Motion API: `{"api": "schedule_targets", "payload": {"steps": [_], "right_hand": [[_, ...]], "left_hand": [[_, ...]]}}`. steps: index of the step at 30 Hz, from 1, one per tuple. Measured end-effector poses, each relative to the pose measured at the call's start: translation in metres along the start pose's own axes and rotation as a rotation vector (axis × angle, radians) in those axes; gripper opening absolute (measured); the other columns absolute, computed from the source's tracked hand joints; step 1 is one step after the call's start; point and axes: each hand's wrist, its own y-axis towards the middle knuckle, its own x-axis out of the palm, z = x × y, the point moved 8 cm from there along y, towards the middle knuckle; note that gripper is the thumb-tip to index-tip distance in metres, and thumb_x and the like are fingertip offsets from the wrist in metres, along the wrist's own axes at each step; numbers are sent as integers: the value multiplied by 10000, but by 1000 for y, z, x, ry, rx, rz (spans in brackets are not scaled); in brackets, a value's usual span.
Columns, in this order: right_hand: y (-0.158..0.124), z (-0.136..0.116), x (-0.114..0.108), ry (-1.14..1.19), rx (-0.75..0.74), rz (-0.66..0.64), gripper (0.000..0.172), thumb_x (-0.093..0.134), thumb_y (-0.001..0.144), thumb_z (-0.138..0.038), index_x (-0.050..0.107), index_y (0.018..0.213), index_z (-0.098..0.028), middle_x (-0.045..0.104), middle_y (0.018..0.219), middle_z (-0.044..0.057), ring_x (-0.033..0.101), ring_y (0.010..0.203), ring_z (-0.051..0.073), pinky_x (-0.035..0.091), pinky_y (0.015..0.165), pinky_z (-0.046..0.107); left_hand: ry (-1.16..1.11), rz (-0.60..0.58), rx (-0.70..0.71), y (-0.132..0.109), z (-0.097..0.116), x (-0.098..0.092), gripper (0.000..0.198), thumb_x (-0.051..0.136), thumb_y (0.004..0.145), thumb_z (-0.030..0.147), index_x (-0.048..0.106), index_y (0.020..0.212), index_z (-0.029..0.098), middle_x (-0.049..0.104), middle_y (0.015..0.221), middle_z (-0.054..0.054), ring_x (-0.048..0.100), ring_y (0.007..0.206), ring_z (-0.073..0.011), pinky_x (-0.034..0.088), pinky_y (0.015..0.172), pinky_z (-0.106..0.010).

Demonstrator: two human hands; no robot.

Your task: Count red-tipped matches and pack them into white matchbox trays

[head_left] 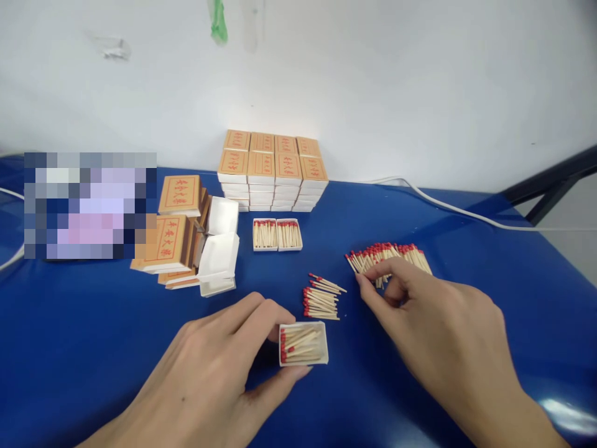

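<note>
A white matchbox tray (304,343) holding red-tipped matches is pinched between the thumb and fingers of my left hand (219,361). My right hand (438,330) is at the near left side of a large match pile (387,252), thumb and index fingertip close together on the pale end of a match. Between the hands, just behind the held tray, lies a smaller group of matches (321,302), heads to the left. Two trays filled with matches (265,235) stand side by side farther back.
Stacked orange-topped matchboxes (273,165) stand against the wall. Left of centre are piled box sleeves (170,239) and white trays (218,255). A blurred-out item (93,205) lies at the far left of the blue table (186,404). A white cable (448,205) runs along the back right.
</note>
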Motion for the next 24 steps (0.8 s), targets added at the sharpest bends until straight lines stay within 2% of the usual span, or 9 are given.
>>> {"api": "schedule_targets", "payload": {"steps": [6, 10, 12, 14, 17, 21, 24], "right_hand": [[2, -4, -5, 5, 5, -9, 156, 645, 1011, -397, 637, 890, -297, 602, 543, -72, 610, 404, 244, 306, 467, 329], [-4, -22, -25, 252, -63, 17, 61, 632, 1092, -336, 669, 1089, -287, 551, 595, -116, 531, 411, 111, 388, 487, 291], [-11, -38, -29, 419, -171, -57, 94, 643, 1111, -275, 680, 1193, -303, 584, 668, -115, 571, 488, 81, 458, 567, 244], [-20, -57, -28, 514, -322, -147, 133, 612, 1126, -225, 681, 1209, -304, 682, 827, -69, 677, 652, 87, 495, 627, 224], [-26, -70, -20, 557, -432, -239, 151, 593, 1126, -193, 707, 1186, -272, 721, 988, -3, 717, 775, 115, 526, 636, 235], [-18, -69, -16, 653, -391, -295, 154, 612, 1101, -179, 734, 1116, -271, 709, 966, -11, 704, 801, 108, 544, 673, 223], [-7, -60, -26, 697, -321, -232, 156, 645, 1092, -194, 738, 1170, -291, 694, 889, -49, 659, 718, 78, 517, 654, 199]], "left_hand": [[13, 10, -13, -1, -2, 1, 275, 835, 980, 355, 621, 1146, 310, 658, 869, 108, 537, 557, -78, 461, 484, -221], [25, 23, -13, -1, -1, 0, 247, 808, 998, 358, 616, 1145, 307, 651, 878, 99, 521, 545, -80, 441, 467, -228], [16, 16, -16, -1, -2, 0, 219, 784, 1018, 365, 611, 1138, 307, 652, 886, 96, 522, 551, -81, 435, 467, -231], [3, -4, -22, -3, -3, 2, 201, 771, 1029, 376, 603, 1114, 305, 650, 884, 98, 515, 551, -80, 429, 468, -233], [-6, -11, -29, -4, -5, 3, 188, 765, 1035, 363, 592, 1071, 299, 649, 881, 103, 513, 552, -77, 435, 476, -232], [9, 45, -18, -3, -3, -2, 170, 750, 1038, 333, 590, 1086, 301, 630, 870, 97, 527, 560, -83, 431, 472, -235], [38, 82, 17, -2, 1, -6, 150, 723, 1061, 327, 609, 1157, 311, 655, 900, 87, 571, 580, -92, 455, 490, -245]]}}
